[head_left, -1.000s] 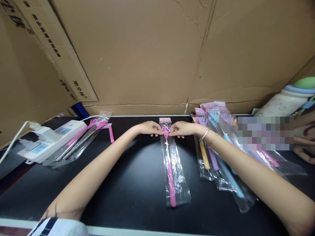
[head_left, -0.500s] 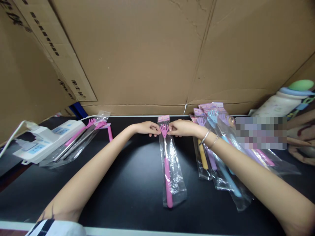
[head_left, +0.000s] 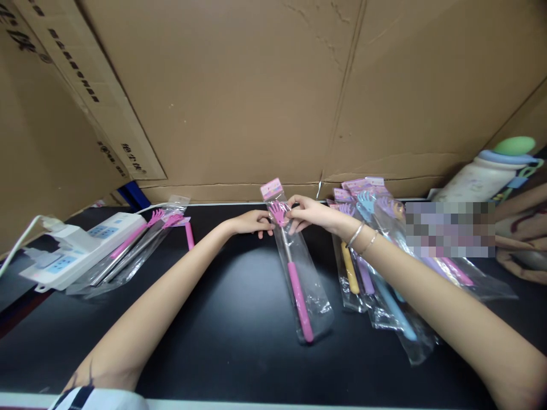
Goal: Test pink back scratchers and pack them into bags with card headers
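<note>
A pink back scratcher in a clear plastic bag lies tilted in front of me, its claw-shaped head and pink card header pointing away and to the left. My right hand pinches the bag's right side beside the claw, with thumb and forefinger together and the other fingers loosely bent. At the bag's left edge, my left hand has its fingers curled, their tips against the plastic near the claw. A thin metal shaft joins the claw and handle.
Bagged scratchers in several colours are piled at right, beside a white bottle and another person's hand. At left, more pink bagged scratchers lie against a white power strip. A cardboard wall stands behind the black table.
The bagged scratcher has tilted: its header shifted up and left, its handle end right and slightly away. My right hand rose slightly and shifted left. My left hand stayed nearly in place.
</note>
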A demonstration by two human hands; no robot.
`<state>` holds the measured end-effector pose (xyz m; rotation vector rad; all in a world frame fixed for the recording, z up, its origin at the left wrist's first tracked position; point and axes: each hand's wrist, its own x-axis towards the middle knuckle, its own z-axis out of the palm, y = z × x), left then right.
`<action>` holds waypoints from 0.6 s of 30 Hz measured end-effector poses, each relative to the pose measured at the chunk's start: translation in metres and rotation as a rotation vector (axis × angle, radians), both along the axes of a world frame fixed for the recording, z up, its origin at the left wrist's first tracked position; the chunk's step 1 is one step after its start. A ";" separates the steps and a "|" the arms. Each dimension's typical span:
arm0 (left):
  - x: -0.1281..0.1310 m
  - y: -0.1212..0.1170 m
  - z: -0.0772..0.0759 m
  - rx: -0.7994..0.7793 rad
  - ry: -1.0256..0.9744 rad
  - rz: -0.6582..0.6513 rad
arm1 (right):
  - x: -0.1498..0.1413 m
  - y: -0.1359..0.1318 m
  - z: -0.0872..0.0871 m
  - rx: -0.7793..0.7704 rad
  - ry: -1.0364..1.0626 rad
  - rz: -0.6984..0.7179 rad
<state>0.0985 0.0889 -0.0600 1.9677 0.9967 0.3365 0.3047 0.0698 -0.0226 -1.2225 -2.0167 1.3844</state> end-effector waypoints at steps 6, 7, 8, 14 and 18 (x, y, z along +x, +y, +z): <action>-0.002 -0.001 0.001 0.001 0.024 0.000 | -0.003 0.003 -0.016 -0.129 0.071 -0.042; -0.002 -0.001 0.002 -0.001 0.027 -0.002 | -0.003 0.003 -0.017 -0.136 0.076 -0.046; -0.003 -0.001 0.002 -0.004 0.029 -0.003 | -0.003 0.004 -0.018 -0.139 0.081 -0.051; -0.003 0.001 0.000 -0.017 0.020 0.032 | -0.001 0.004 -0.018 -0.109 0.035 -0.066; -0.004 0.002 -0.001 -0.008 -0.002 0.041 | -0.002 0.007 -0.026 -0.039 -0.054 -0.082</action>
